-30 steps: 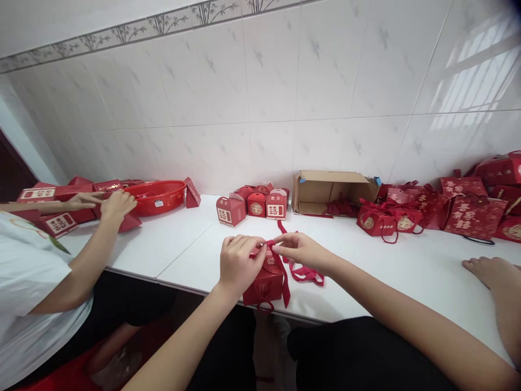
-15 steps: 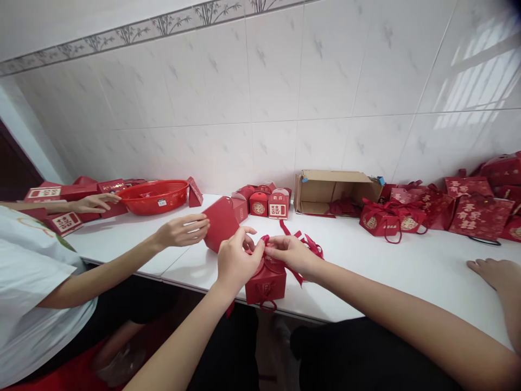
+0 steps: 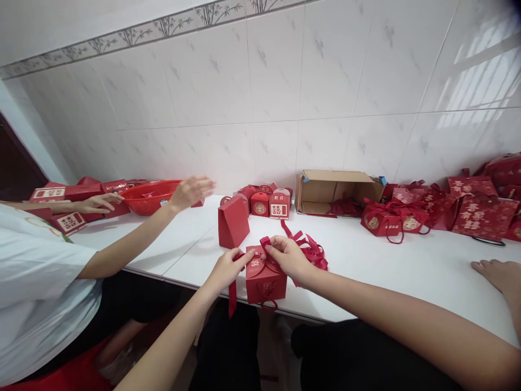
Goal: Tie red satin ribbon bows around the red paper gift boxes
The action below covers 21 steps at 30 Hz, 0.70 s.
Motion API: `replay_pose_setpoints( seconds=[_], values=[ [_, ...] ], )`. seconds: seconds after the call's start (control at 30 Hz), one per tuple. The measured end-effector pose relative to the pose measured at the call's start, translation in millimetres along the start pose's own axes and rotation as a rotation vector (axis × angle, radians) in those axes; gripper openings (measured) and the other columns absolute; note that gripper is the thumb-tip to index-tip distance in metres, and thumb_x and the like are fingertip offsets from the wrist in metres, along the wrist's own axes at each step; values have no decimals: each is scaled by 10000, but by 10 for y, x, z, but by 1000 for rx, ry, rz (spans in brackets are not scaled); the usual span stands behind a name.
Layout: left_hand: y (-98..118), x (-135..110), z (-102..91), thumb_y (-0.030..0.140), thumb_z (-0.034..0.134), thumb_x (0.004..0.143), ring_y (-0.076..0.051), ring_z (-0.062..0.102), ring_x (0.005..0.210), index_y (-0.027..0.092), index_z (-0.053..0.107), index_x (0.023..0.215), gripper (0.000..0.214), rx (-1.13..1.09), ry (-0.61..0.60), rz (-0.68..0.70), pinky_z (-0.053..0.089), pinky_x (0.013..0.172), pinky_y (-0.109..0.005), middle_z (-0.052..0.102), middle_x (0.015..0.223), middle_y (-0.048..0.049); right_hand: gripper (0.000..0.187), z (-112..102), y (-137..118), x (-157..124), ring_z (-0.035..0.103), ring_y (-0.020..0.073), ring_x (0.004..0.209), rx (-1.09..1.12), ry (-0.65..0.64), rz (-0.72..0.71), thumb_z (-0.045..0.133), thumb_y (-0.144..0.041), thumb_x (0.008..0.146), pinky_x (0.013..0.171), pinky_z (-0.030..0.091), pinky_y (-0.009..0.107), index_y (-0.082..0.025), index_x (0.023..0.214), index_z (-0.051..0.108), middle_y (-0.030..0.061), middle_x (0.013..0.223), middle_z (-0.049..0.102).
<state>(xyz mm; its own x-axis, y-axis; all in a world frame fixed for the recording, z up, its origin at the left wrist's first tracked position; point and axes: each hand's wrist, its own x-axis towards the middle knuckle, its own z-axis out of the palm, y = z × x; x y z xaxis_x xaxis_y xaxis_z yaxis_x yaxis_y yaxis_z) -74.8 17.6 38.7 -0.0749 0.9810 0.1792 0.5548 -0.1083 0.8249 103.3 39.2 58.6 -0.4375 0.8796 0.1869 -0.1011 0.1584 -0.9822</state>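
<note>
At the lower centre of the frame, a red box [image 3: 266, 287] sits on the white surface [image 3: 354, 277]. The left hand [image 3: 226, 270] pinches red ribbon [image 3: 232, 300] beside it; the right hand [image 3: 288, 257] pinches red ribbon above its top.

Box [image 3: 266, 289]: red, pale gilt lettering. Ribbon [image 3: 232, 298]: crimson. Table [image 3: 386, 277]: white. Tiles [image 3: 203, 98]: white, grey flecks. Border [image 3: 175, 25]: dark bamboo motif on grey. Basin [image 3: 142, 206]: bright red. Carton [image 3: 345, 176]: brown, blue corners. Bag [image 3: 474, 217]: red, pale characters; ground apparently floral, detail too small to confirm.
</note>
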Motion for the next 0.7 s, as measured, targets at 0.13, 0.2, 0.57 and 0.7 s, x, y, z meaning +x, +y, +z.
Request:
replay_pose_setpoints(
  seconds=[0.13, 0.2, 0.57, 0.7],
  values=[
    [240, -75, -112, 571, 534, 733, -137, 492, 484, 182, 491, 466, 473, -150, -104, -6, 401, 548, -266, 495, 458, 4, 30, 23, 9, 31, 624, 154, 659, -244, 110, 26, 561, -217, 754, 689, 463, 286, -192, 758, 545, 12, 665, 660],
    [440, -121, -168, 548, 496, 777, -142, 505, 476, 192, 500, 406, 515, -189, -164, 29, 425, 578, -284, 514, 433, -16, 57, 27, -17, 26, 625, 159, 639, -318, 143, 38, 565, -169, 716, 649, 454, 276, -197, 759, 542, 5, 635, 658],
    [1223, 97, -118, 445, 508, 815, -187, 621, 857, 181, 684, 913, 331, -323, -182, 265, 475, 791, -309, 691, 901, -55, 218, -35, -121, -77, 505, 136, 605, -471, 14, -44, 576, -356, 736, 591, 371, 261, -179, 609, 571, 5, 618, 581],
    [1033, 96, -137, 479, 569, 768, -198, 618, 932, 190, 648, 1008, 384, -220, -128, 275, 477, 838, -323, 673, 1024, -73, 328, -54, -97, -45, 429, 111, 552, -353, 22, -10, 536, -397, 774, 544, 319, 244, -178, 537, 479, -21, 545, 477]
  ],
)
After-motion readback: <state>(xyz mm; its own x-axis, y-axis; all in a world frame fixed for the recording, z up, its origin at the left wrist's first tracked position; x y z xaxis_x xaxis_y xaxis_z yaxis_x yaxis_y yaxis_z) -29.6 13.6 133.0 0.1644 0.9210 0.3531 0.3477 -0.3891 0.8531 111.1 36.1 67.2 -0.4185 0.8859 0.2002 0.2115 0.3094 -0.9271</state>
